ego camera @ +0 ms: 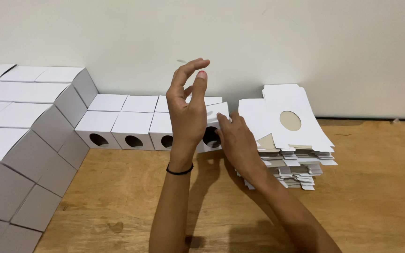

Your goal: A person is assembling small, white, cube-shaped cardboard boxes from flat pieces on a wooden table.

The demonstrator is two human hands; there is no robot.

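Observation:
My right hand (236, 140) rests against a folded white cardboard box (215, 126) with a round hole in its front, at the right end of a row of like boxes (132, 129) along the wall. Its fingers touch the box's front and right side. My left hand (188, 110) is raised upright just left of that box, fingers apart and holding nothing. A black band circles my left wrist. Part of the box is hidden behind my left hand.
A stack of flat, unfolded white box blanks (289, 136) with round cut-outs lies to the right on the wooden table (380, 187). Stepped piles of several finished white boxes (19, 140) fill the left side. A pale wall (305, 37) runs behind.

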